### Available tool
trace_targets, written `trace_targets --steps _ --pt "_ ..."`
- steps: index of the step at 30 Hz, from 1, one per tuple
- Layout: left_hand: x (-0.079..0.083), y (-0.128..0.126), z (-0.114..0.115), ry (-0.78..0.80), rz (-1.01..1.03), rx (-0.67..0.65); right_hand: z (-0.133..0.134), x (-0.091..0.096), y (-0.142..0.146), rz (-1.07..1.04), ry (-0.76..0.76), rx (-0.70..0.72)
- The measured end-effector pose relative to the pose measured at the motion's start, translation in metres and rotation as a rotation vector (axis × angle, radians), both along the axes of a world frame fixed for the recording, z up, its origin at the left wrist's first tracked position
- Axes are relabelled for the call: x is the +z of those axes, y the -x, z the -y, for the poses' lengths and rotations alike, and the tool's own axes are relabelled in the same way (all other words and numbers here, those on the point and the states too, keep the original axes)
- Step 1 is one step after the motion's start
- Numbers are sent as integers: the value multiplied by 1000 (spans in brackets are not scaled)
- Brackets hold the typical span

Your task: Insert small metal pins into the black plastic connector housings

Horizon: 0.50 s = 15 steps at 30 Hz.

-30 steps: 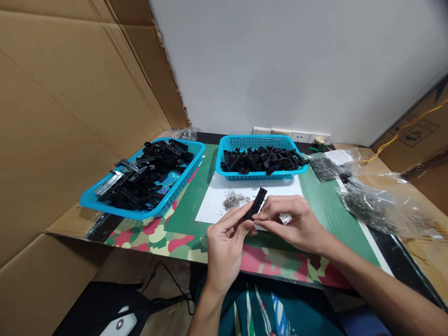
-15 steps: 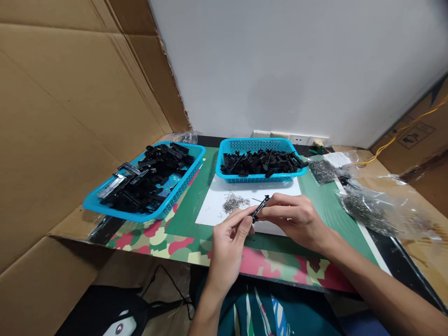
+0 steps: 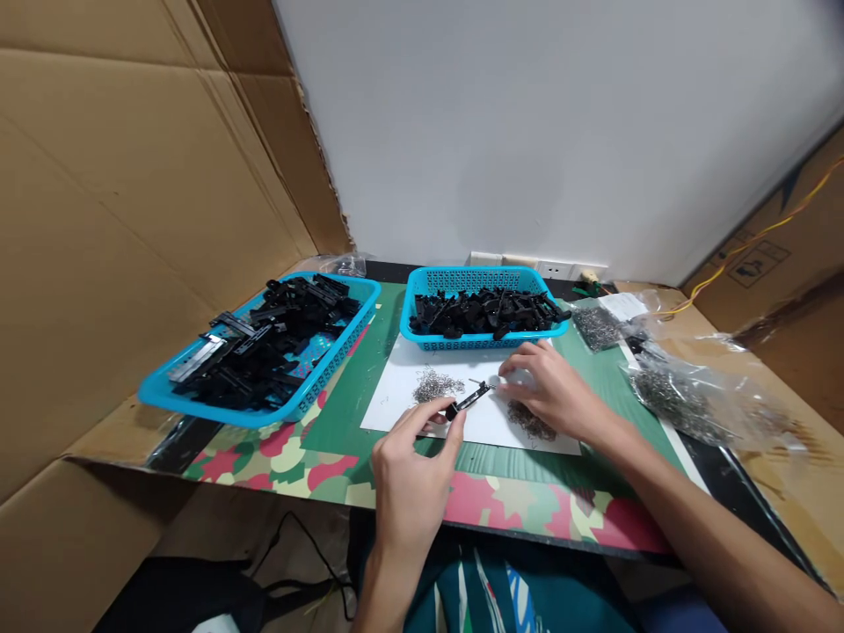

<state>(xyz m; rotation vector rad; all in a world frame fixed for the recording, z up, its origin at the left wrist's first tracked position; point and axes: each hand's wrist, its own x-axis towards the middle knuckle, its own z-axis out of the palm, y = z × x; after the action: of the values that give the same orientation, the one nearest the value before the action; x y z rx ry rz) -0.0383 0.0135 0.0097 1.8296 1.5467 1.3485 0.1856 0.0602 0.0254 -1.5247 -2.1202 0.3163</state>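
Note:
My left hand (image 3: 415, 457) pinches a slim black plastic part (image 3: 471, 398) near one end, between thumb and fingertips. The part slants up to the right over a sheet of white paper (image 3: 389, 396). Just beyond its far end is my right hand (image 3: 550, 387), its fingers bent and apart, with nothing visible in them. A thin metal rod (image 3: 476, 381) lies near the part's tip. One pile of small wire pieces (image 3: 435, 384) rests behind my left hand. A second pile of small metal pieces (image 3: 531, 422) is partly covered by my right hand.
Two blue baskets hold black plastic parts, one basket (image 3: 336, 360) at the left and another (image 3: 484, 336) at the back. Clear bags of small metal pieces (image 3: 673, 400) lie on the right. Cardboard (image 3: 132, 176) walls the left side; power sockets (image 3: 554, 270) line the back wall.
My right hand has let go of the black plastic part and moved off it to the right. The left hand has tilted the part flatter. The second metal pile now shows.

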Motion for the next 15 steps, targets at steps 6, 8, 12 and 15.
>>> trace_targets --steps 6,8,12,15 --pt "-6 -1 -2 36 -33 -80 -4 -11 5 107 55 -28" --pt "-7 -2 -2 54 -49 -109 -3 -11 6 80 22 -47" --pt "-7 -1 -2 61 -60 -140 1 -7 6 -101 -27 -56" --pt "-9 -2 -2 44 -65 -154 6 -1 9 -226 -77 14"
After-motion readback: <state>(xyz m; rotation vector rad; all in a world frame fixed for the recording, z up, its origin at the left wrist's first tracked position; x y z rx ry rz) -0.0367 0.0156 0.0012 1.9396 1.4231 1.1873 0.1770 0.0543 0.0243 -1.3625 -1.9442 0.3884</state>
